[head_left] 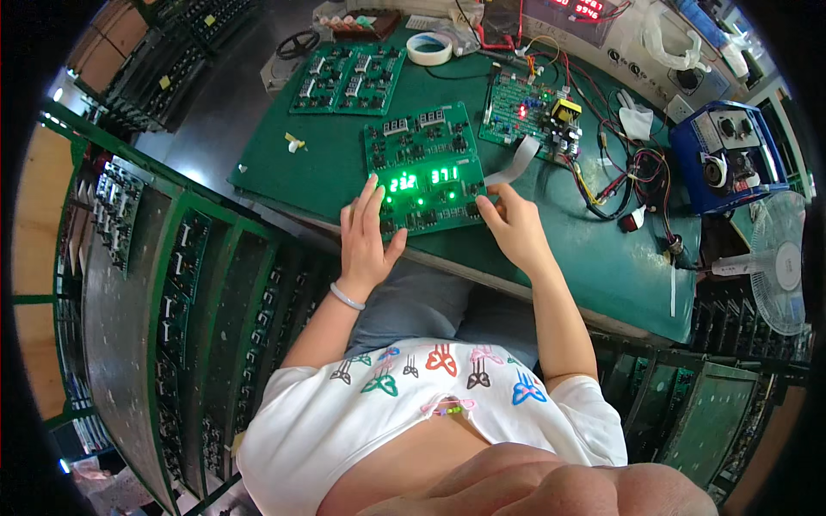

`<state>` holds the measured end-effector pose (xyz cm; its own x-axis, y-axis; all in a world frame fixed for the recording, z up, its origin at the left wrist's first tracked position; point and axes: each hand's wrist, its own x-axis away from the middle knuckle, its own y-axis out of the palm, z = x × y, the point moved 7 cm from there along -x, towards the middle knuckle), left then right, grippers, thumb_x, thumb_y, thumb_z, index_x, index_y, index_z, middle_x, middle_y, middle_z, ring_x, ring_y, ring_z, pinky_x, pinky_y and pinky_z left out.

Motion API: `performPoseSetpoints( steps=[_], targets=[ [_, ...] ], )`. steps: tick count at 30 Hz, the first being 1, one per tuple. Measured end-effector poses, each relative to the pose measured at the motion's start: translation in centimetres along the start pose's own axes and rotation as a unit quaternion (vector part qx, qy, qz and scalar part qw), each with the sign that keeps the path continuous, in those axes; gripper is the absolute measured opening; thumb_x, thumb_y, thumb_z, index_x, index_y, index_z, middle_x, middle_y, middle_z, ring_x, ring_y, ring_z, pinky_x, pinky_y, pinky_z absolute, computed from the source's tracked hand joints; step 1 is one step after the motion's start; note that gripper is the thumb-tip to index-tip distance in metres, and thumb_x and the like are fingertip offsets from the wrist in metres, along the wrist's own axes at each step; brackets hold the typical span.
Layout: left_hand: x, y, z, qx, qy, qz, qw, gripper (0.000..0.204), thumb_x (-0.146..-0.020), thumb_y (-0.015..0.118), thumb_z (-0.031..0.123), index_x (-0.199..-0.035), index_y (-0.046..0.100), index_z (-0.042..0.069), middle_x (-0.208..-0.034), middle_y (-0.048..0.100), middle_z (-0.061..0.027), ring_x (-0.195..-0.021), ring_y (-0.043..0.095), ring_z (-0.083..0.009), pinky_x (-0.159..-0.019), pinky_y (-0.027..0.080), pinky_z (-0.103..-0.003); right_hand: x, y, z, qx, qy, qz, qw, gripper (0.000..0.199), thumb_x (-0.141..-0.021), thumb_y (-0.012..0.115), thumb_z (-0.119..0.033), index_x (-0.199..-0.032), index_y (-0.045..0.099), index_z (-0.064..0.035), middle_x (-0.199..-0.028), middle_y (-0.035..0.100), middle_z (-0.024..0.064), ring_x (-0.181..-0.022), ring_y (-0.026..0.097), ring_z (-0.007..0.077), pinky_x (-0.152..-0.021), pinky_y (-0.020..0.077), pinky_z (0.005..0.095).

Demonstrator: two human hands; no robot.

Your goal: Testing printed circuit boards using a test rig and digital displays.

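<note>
A green circuit board panel (434,219) with lit green digit displays and small glowing lights lies at the near edge of the table in front of me. My left hand (366,241) grips its left edge, the thumb at the near corner and the fingers along the side. On the right edge my right hand (516,228) holds the board between thumb and fingers, just below a grey ribbon cable (516,162). That cable runs from the lit board to a larger board (529,112) with a yellow transformer and red lights. The panel's upper half (422,138) has unlit displays.
More display boards (348,79), a tape roll (428,49) and a power unit with red digits (572,17) stand at the back of the green table (301,181). Tangled wires (632,176), a blue device (731,155) and a fan (779,262) are rightward. Board-filled racks (185,275) flank the left.
</note>
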<state>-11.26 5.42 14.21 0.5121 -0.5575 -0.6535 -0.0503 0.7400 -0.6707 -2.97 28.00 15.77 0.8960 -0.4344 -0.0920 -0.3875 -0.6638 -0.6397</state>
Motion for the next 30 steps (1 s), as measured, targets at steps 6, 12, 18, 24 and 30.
performPoseSetpoints(
  steps=[6,12,18,24,30],
  targets=[
    [0.8,0.4,-0.3,-0.005,-0.003,-0.008,1.0,0.061,-0.094,0.059,0.037,-0.138,0.04,0.0,-0.142,0.046,-0.0215,-0.123,0.048,-0.0388,-0.104,0.036,-0.053,-0.2,2.0,2.1,-0.189,0.058,-0.085,0.977,0.043,-0.096,0.063,-0.037,-0.113,0.061,0.0028,-0.067,0.063,0.0071,-0.062,0.057,0.0119,-0.059,0.0431,0.0297],
    [0.6,0.1,-0.3,-0.014,-0.017,-0.016,1.0,0.059,-0.094,0.058,0.039,-0.136,0.042,0.001,-0.141,0.046,-0.0213,-0.121,0.049,-0.0402,-0.105,0.035,-0.053,0.0,1.9,1.2,-0.235,0.097,-0.156,0.954,0.054,-0.094,0.066,-0.038,-0.124,0.052,0.0048,-0.072,0.06,0.0037,-0.067,0.056,0.0089,-0.061,0.0425,0.0269],
    [0.4,0.3,-0.2,-0.009,-0.017,-0.015,1.0,0.059,-0.094,0.058,0.039,-0.135,0.042,0.001,-0.141,0.047,-0.0213,-0.12,0.049,-0.0397,-0.104,0.036,-0.053,-0.2,1.8,1.4,-0.218,0.089,-0.145,0.961,0.05,-0.093,0.068,-0.036,-0.12,0.054,0.0039,-0.072,0.059,0.0028,-0.067,0.055,0.0081,-0.063,0.0454,0.026],
    [0.5,0.3,-0.3,-0.014,-0.004,-0.012,1.0,0.058,-0.093,0.06,0.038,-0.135,0.043,0.002,-0.141,0.047,-0.0209,-0.12,0.05,-0.0392,-0.103,0.036,-0.053,-0.1,1.9,1.3,-0.233,0.079,-0.15,0.958,0.046,-0.093,0.068,-0.036,-0.118,0.055,0.0017,-0.072,0.058,0.0017,-0.067,0.055,0.0077,-0.062,0.0452,0.0255],
    [0.6,0.5,-0.1,-0.009,-0.002,-0.011,1.0,0.058,-0.093,0.06,0.037,-0.136,0.042,0.002,-0.143,0.045,-0.0221,-0.121,0.049,-0.0395,-0.103,0.037,-0.052,0.2,1.7,1.3,-0.248,0.095,-0.15,0.952,0.044,-0.094,0.068,-0.034,-0.118,0.056,0.001,-0.073,0.057,0.0005,-0.068,0.054,0.007,-0.063,0.0436,0.024]
  ],
)
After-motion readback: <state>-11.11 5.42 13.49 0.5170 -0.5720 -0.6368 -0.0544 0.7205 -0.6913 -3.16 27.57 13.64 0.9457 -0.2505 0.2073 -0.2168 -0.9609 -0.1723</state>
